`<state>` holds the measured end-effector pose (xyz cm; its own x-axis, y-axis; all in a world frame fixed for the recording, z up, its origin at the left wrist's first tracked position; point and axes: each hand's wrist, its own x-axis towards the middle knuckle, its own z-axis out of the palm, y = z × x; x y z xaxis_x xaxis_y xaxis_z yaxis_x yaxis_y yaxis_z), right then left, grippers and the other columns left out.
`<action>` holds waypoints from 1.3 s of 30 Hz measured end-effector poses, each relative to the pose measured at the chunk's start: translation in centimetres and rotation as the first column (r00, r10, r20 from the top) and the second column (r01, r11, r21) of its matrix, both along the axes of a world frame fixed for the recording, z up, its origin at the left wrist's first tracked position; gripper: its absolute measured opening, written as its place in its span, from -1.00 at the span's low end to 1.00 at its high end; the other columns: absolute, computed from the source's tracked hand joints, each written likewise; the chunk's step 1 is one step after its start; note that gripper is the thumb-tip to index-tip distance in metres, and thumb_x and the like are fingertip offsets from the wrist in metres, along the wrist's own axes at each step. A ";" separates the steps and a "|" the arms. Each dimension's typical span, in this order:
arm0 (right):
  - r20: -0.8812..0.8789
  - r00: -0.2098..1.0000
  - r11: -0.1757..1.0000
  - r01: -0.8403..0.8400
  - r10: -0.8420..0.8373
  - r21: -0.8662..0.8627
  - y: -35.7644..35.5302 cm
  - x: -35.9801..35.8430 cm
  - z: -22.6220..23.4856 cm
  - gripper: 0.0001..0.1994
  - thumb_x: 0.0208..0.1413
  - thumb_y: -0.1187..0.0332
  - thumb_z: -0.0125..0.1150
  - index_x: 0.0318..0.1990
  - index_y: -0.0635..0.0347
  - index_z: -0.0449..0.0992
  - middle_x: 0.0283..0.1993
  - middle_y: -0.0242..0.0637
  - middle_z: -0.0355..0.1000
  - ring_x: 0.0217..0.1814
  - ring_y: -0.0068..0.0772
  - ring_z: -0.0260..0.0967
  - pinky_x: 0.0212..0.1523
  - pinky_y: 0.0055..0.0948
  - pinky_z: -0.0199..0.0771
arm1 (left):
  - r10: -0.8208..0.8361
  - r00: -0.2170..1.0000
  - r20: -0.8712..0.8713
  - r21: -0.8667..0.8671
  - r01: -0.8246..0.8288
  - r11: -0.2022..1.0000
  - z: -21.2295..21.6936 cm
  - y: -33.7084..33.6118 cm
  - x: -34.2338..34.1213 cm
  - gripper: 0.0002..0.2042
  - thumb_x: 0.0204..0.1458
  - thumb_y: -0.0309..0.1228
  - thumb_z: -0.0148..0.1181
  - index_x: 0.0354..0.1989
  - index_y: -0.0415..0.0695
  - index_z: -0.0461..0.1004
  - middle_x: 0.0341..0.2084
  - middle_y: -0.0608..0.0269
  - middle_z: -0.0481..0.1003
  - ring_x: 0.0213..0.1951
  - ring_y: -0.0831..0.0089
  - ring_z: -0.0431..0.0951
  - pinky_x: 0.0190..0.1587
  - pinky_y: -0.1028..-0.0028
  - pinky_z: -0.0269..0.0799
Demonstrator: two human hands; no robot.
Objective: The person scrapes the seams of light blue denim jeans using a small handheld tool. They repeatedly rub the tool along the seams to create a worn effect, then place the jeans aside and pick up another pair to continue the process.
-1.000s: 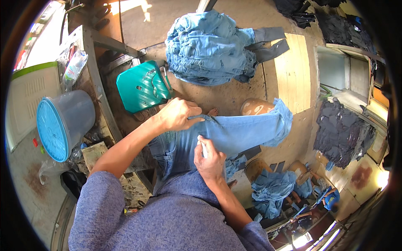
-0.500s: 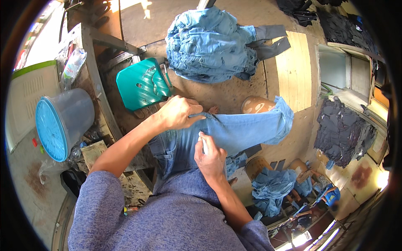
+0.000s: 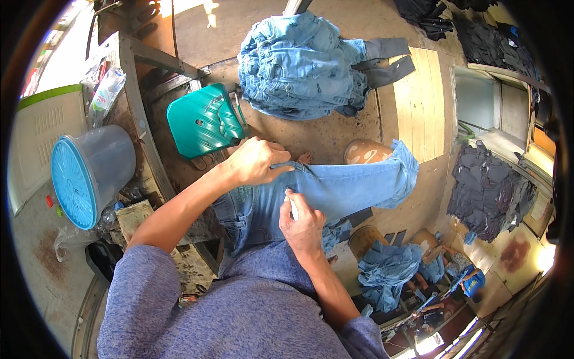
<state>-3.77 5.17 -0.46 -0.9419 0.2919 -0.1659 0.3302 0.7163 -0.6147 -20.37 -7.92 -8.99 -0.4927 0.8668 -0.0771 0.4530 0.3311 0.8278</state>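
Note:
A pair of light blue jeans (image 3: 347, 186) stretches out in front of my body, its far leg end hanging to the right. My left hand (image 3: 258, 163) is closed on the upper edge of the denim, thumb pressed along it. In my right hand (image 3: 303, 228) is a slim white pen-like tool (image 3: 293, 209), gripped in a closed fist with its tip close to the fabric just below my left hand. The exact kind of tool is mostly hidden by my fingers.
Beyond the jeans stand a green plastic stool (image 3: 203, 119) and a large heap of blue jeans (image 3: 299, 66). At left, a clear bucket with a blue lid (image 3: 75, 182) lies by a plastic bottle (image 3: 107, 90). Dark garments (image 3: 487, 191) are piled right; a person (image 3: 472, 281) sits lower right.
Hardly anything differs. My right hand with the white tool has shifted very slightly along the fabric, and my left hand keeps its hold on the jeans.

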 end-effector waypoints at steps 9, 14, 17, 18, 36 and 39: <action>-0.109 0.992 0.997 0.059 -0.063 -0.041 0.1 0.2 0.0 -0.98 0.25 0.49 0.30 -0.22 0.21 0.60 -0.43 -0.06 0.66 -0.49 -0.08 0.66 -0.49 -0.23 0.65 | 0.003 1.000 -0.013 0.017 -0.003 1.000 0.1 0.1 0.0 -0.78 0.12 -0.33 0.48 -0.24 -0.21 0.61 -0.38 0.11 0.64 -0.31 0.03 0.70 -0.25 0.13 0.65; 0.071 0.997 0.999 -0.032 0.031 0.007 0.5 0.5 0.2 -0.95 0.27 0.47 0.30 -0.18 0.22 0.62 -0.38 -0.06 0.68 -0.48 -0.08 0.67 -0.49 -0.24 0.65 | 0.008 1.000 -0.009 0.005 -0.008 1.000 0.1 0.0 0.1 -0.78 0.12 -0.33 0.48 -0.23 -0.20 0.61 -0.38 0.11 0.64 -0.31 0.05 0.70 -0.25 0.14 0.65; 0.038 0.999 1.000 -0.006 0.007 -0.016 0.6 0.6 0.2 -0.96 0.27 0.47 0.30 -0.19 0.22 0.61 -0.42 -0.06 0.67 -0.50 -0.09 0.66 -0.51 -0.24 0.64 | 0.004 1.000 -0.013 0.008 -0.004 1.000 -0.1 0.0 0.0 -0.78 0.12 -0.33 0.47 -0.23 -0.20 0.62 -0.37 0.11 0.65 -0.30 0.05 0.70 -0.25 0.14 0.66; -0.019 1.000 1.000 0.022 -0.022 -0.018 0.6 0.6 0.2 -0.97 0.27 0.47 0.30 -0.20 0.22 0.61 -0.44 -0.07 0.66 -0.51 -0.09 0.66 -0.52 -0.23 0.63 | 0.008 1.000 -0.021 0.022 -0.008 1.000 -0.1 0.0 0.0 -0.78 0.13 -0.32 0.47 -0.22 -0.20 0.62 -0.37 0.12 0.65 -0.30 0.05 0.70 -0.25 0.14 0.66; 0.067 0.998 1.000 0.008 -0.008 -0.008 0.6 0.9 -0.2 -0.90 0.23 0.47 0.33 -0.14 0.22 0.67 -0.31 -0.02 0.70 -0.43 -0.02 0.69 -0.41 -0.25 0.66 | -0.006 1.000 0.003 -0.020 0.006 1.000 0.3 0.1 0.0 -0.79 0.13 -0.34 0.47 -0.21 -0.21 0.66 -0.32 0.11 0.68 -0.27 0.06 0.71 -0.23 0.16 0.66; 0.157 0.987 0.999 -0.040 0.040 -0.007 1.0 1.2 0.2 -0.90 0.23 0.47 0.33 -0.15 0.23 0.67 -0.30 -0.02 0.70 -0.41 0.00 0.69 -0.41 -0.25 0.67 | -0.006 1.000 0.000 -0.011 0.006 1.000 0.3 0.1 -0.1 -0.79 0.13 -0.34 0.47 -0.20 -0.21 0.67 -0.32 0.11 0.68 -0.28 0.06 0.72 -0.23 0.16 0.67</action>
<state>-2.60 6.12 -0.27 -0.9149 0.2535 -0.3141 0.3941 0.7289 -0.5598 -20.47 -7.85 -8.66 -0.4876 0.8688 -0.0864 0.4547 0.3372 0.8244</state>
